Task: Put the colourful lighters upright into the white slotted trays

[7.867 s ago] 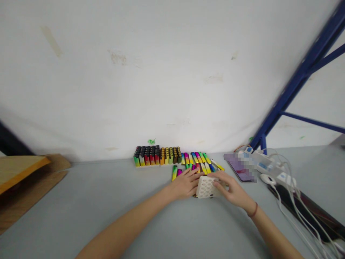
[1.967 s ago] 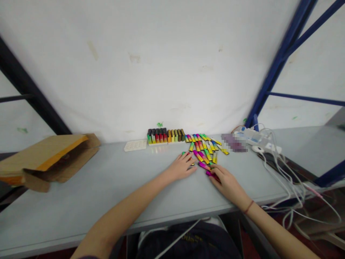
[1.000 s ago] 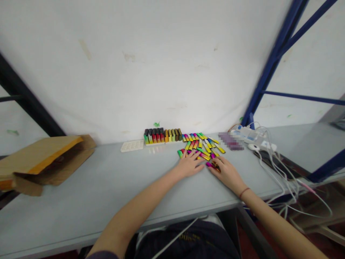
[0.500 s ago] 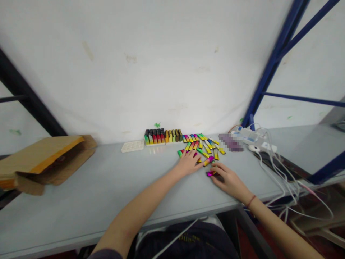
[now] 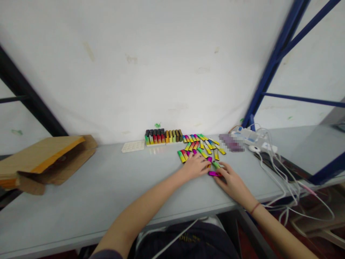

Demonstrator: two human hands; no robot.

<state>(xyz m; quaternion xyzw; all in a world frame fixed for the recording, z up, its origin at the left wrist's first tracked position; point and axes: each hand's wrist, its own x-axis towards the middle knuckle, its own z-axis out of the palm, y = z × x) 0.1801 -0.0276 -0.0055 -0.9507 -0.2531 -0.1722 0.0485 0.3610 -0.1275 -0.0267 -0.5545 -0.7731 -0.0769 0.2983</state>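
Note:
My left hand (image 5: 196,166) lies over a row of shiny lighter-shaped pieces, its thumb and forefinger closed around a magenta-and-yellow piece (image 5: 209,159). Green-and-yellow (image 5: 181,157) and red-and-yellow (image 5: 184,155) pieces show at the row's left end, while others are partly under the fingers. To the right, my right hand (image 5: 230,181) has its thumb and fingers closed on a magenta piece (image 5: 214,173) lying sideways near the desk surface. A green piece (image 5: 216,164) sits at its fingertips, partly covered. More coloured pieces (image 5: 207,147) lie flat behind the hands.
Black-topped lighter-like pieces (image 5: 155,137) and yellow and dark ones (image 5: 174,136) stand upright in white trays by the wall. A white tray (image 5: 133,146) lies left of them. An opened cardboard box (image 5: 45,158) is at far left; a power strip (image 5: 248,136) and white cables (image 5: 272,162) are at right.
My left hand has shifted right onto the magenta-and-yellow piece, which now points more away from me. The row's left end is uncovered. My right hand and its magenta piece moved slightly right.

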